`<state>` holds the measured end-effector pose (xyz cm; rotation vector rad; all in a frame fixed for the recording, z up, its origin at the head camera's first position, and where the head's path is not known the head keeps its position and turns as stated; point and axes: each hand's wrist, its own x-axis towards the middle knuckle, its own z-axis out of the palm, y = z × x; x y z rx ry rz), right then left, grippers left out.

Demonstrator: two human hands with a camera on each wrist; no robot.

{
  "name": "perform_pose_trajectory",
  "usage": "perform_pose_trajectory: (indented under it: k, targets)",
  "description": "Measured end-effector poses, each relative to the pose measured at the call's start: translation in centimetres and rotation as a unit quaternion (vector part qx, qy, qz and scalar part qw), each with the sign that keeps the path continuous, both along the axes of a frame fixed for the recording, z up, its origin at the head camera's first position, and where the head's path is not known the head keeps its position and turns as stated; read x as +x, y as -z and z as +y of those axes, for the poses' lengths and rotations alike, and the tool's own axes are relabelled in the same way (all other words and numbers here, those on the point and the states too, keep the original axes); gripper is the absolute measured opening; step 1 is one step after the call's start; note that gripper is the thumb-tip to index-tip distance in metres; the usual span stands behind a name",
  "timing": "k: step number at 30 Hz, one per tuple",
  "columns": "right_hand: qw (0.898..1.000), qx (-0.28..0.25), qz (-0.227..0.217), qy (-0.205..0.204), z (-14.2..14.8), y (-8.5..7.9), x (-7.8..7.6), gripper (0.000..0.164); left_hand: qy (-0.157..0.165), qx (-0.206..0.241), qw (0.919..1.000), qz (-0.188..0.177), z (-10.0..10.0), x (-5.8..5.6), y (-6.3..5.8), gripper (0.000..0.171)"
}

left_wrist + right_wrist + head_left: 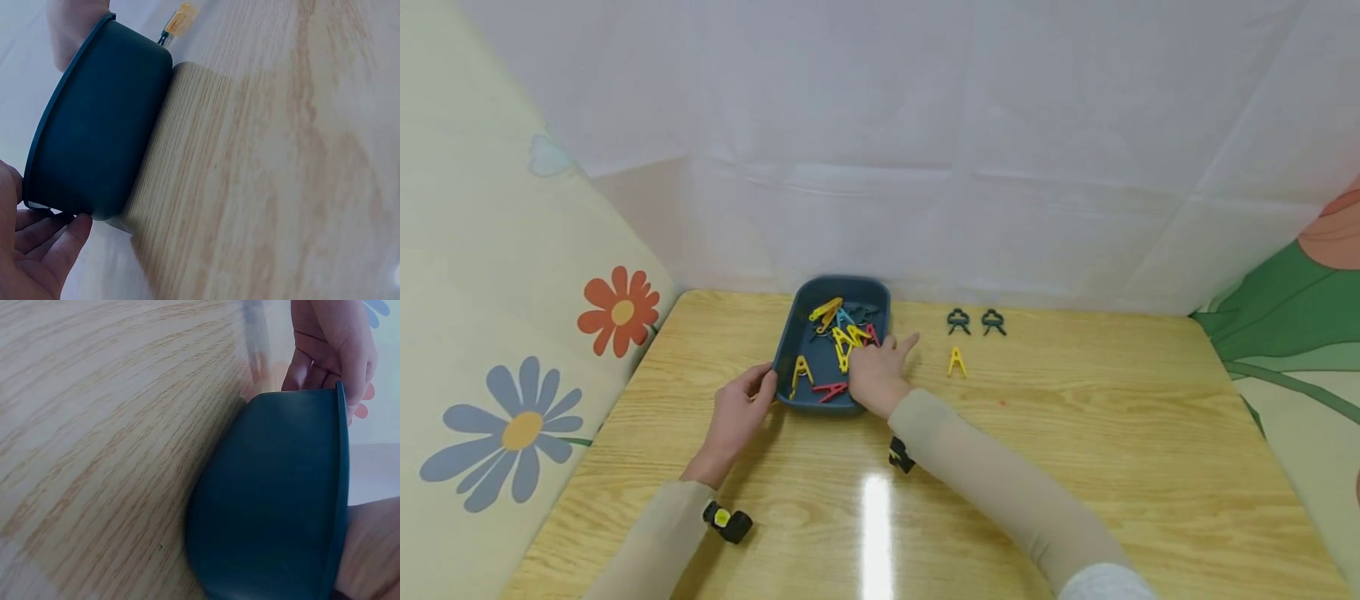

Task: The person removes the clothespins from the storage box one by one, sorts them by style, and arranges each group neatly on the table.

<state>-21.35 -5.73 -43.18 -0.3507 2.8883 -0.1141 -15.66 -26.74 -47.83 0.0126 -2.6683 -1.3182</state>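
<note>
A dark blue-green plastic bin [816, 408] holds several plastic clips, among them yellow clips [802, 367], a red clip [830, 391] and a light blue clip [844, 317]. My left hand [741, 417] grips its near left corner, thumb over the rim and fingers against the outer wall, as the right wrist view also shows. Over the right rim reaches my right hand [878, 373], down among the clips. Most of its fingers are hidden and one points out past the rim; I cannot tell whether they pinch a clip.
Right of the bin, two dark green clips [958, 322] [993, 322] lie side by side on the wooden table [1075, 433], with a yellow clip [957, 362] in front of them. A white sheet [887, 167] hangs along the table's far edge. Floral panels flank both sides.
</note>
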Motion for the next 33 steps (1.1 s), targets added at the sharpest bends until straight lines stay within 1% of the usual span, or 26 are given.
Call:
perform_pose_trajectory:
  k: [9,14,16,21,24,29,33]
  targets:
    - [1.000,-0.009,0.006,-0.002,0.2,0.1,-0.1,0.030,-0.004,0.007,1.0000,0.006,0.2,0.0,-0.1,0.038]
    - [0.999,-0.026,0.023,-0.006,0.7,-0.1,0.0,0.024,-0.006,0.000,0.9999,0.008,0.2,0.0,0.0,0.038]
    - [0.999,-0.036,0.031,-0.009,0.9,-0.4,0.0,0.022,-0.006,0.002,0.9999,0.008,0.2,0.1,0.0,0.038]
    - [0.997,-0.060,0.053,-0.004,1.8,-1.4,0.2,0.027,-0.009,0.006,0.9999,0.011,0.2,0.1,0.0,0.037]
    - [0.995,-0.070,0.068,0.000,2.4,-2.2,0.3,0.028,-0.011,0.000,0.9999,0.010,0.3,0.1,0.0,0.037]
    - [0.992,-0.094,0.086,-0.004,4.1,-3.3,0.4,0.030,-0.009,-0.006,0.9999,0.005,0.2,0.1,0.0,0.037]
    - [0.990,-0.106,0.097,-0.003,5.6,-3.9,0.4,0.031,-0.010,-0.008,0.9999,0.008,0.2,0.1,0.0,0.037]
